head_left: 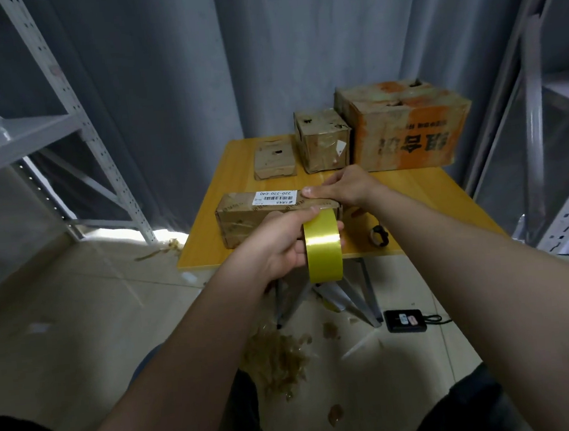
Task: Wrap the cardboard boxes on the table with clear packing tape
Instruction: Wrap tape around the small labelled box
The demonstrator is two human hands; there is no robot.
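Wooden surface [429, 195] | long cardboard box [259, 217], likely stiff, light, held at one end by right hand [342, 186] | slick tape roll [324, 249] gripped by left hand [279, 246]

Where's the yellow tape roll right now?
The tape roll is centre of the head view, gripped by the left hand at the table's near edge, in front of the labelled box the right hand holds.
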